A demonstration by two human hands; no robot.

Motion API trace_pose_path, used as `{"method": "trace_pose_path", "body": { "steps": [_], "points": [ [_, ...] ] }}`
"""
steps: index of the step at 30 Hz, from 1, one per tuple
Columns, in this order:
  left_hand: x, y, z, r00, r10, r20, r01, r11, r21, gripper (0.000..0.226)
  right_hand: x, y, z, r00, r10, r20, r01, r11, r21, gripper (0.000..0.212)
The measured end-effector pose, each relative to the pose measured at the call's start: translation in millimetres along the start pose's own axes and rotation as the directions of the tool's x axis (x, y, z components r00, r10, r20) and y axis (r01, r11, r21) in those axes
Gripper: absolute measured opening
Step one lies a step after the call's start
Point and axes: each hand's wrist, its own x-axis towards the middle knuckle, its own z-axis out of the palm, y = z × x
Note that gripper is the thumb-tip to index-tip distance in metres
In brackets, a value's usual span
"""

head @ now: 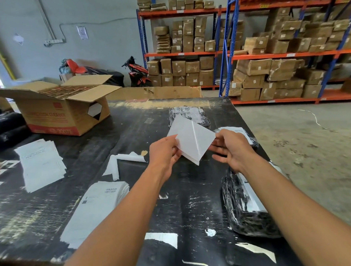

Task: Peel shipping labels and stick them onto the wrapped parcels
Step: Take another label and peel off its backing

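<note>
A white shipping label [191,140] is held above the black table [186,203], its blank back facing me. My left hand [165,153] pinches its left corner. My right hand [231,148] touches its right corner with thumb and fingertips, the other fingers spread. A black wrapped parcel [187,114] lies just beyond the label, with a label on top. A second parcel [244,135] sits behind my right hand. A third wrapped parcel [248,216], bearing a label, lies under my right forearm. Two label stacks [95,206] [41,162] rest on the left.
Peeled backing paper [119,164] lies mid-table, and scraps [162,238] sit near the front edge. An open cardboard box [65,106] stands at the back left. Black rolls [3,125] lie at far left. Shelves of brown parcels [268,67] stand beyond the concrete floor.
</note>
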Motion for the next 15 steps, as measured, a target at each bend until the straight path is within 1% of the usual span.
{"method": "trace_pose_path", "body": {
  "steps": [4, 9, 12, 14, 15],
  "points": [
    [-2.1, 1.2, -4.6, 0.994, -0.006, -0.109, 0.007, 1.0, 0.008, 0.026, 2.1, 0.2, -3.1, 1.0, 0.029, 0.007, -0.03, 0.995, 0.092, 0.008],
    [-5.3, -4.6, -7.2, 0.983, -0.007, -0.183, 0.023, 0.996, 0.085, 0.035, 3.3, 3.5, -3.7, 0.998, 0.056, 0.015, -0.058, 0.981, 0.188, 0.005],
    [-5.6, -8.2, -12.0, 0.972, -0.02, -0.236, 0.033, 0.998, 0.05, 0.038, 4.8, 6.9, -1.9, 0.997, 0.079, 0.027, -0.082, 0.974, 0.213, 0.008],
    [-6.2, -8.2, -13.3, 0.963, -0.053, -0.263, 0.056, 0.998, 0.004, 0.029, 7.0, 8.3, -0.2, 0.996, 0.085, 0.016, -0.087, 0.967, 0.239, 0.012],
    [-6.3, -6.4, -12.5, 0.956, -0.044, -0.291, 0.051, 0.999, 0.017, 0.023, 8.8, 8.5, 0.5, 0.996, 0.088, 0.004, -0.087, 0.963, 0.256, 0.015]
  ]
}}
